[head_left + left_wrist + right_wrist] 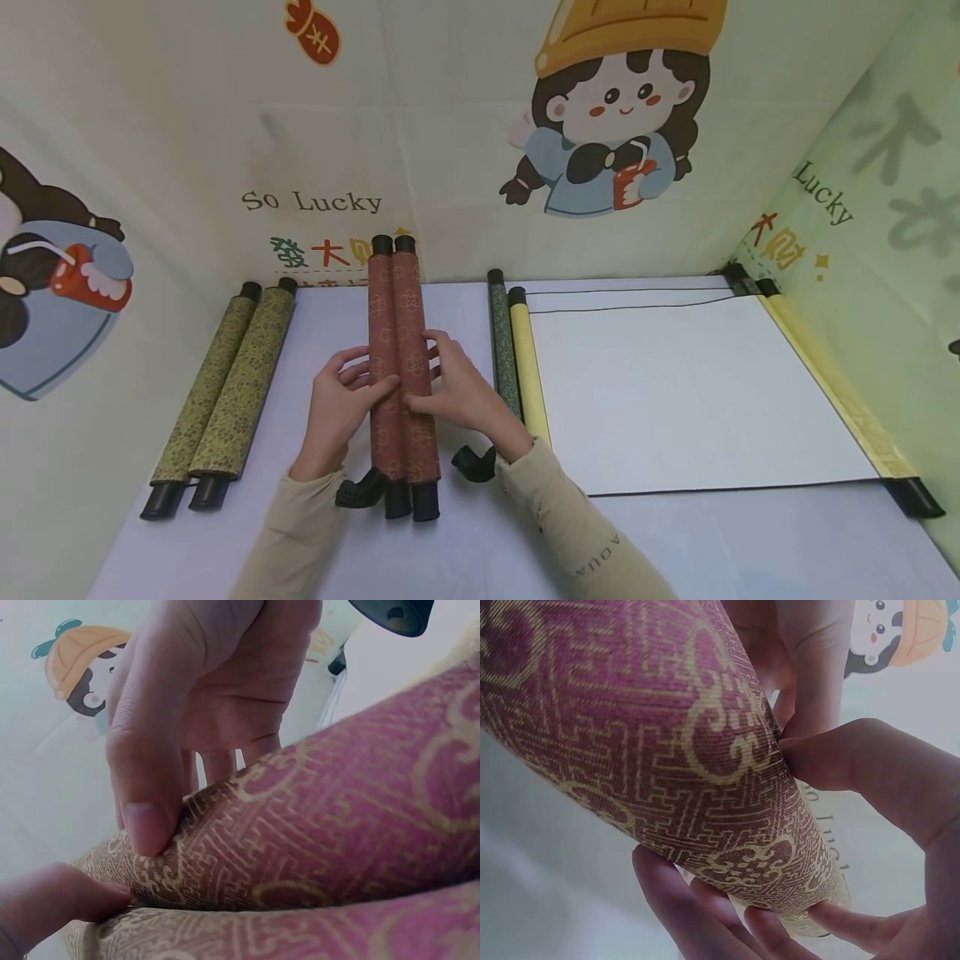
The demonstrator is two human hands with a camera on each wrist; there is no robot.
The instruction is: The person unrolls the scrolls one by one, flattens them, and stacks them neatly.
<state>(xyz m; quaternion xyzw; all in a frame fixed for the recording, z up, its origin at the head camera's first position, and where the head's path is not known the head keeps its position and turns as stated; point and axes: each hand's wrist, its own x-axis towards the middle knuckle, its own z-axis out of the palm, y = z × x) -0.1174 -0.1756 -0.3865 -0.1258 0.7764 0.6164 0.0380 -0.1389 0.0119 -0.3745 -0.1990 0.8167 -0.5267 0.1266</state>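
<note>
The left hand and right hand grip the red scroll from opposite sides, its long axis pointing forward.

Black lettering on the back wall reads "So Lucky", above colored characters beginning "發大". The right wall shows "Lucky" and "大财". The right sleeve reads "AQUA".

Centre: two red patterned cylindrical rolls, one left hand, one right hand, two curved black wrist pieces. Left: two olive-yellow floral rolls. Just right of centre: one dark green speckled roll. Right half: two yellow rolls, one uppermost white sheet.
</note>
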